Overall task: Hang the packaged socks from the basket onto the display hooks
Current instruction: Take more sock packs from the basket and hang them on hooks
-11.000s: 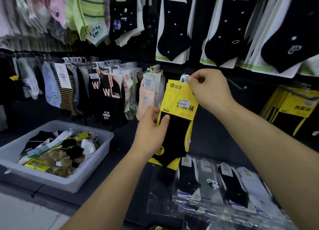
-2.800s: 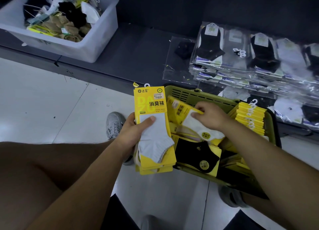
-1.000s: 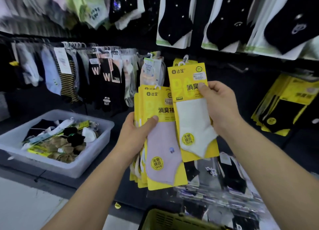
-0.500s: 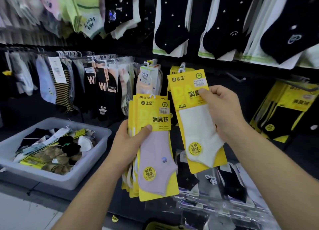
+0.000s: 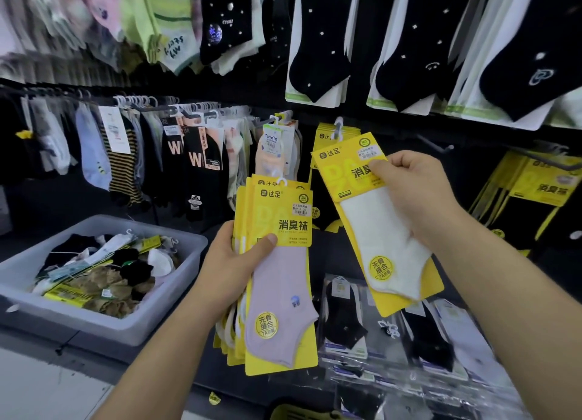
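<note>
Left hand (image 5: 233, 262) grips a yellow sock-pack stack (image 5: 277, 278) (lilac on top); right hand (image 5: 419, 196) pinches a white-sock pack (image 5: 378, 230).

Hands: I count two, the left hand (image 5: 231, 262) and the right hand (image 5: 419, 199).
Loose packs: one white-sock pack (image 5: 371, 230), pinched in the right hand's fingers.
Stacks: one stack of yellow packs (image 5: 280, 281), gripped in the left hand. I make out at least four card edges, but not the exact number.
Bins: one grey bin (image 5: 126, 328), lower left. Its socks are too jumbled to count.
Black socks on white cards (image 5: 318, 57): three fronts, upper right.
Bare hooks: one bare hook (image 5: 436, 145), right of centre.
Baskets: one green basket (image 5: 299, 413), at the bottom edge.
</note>
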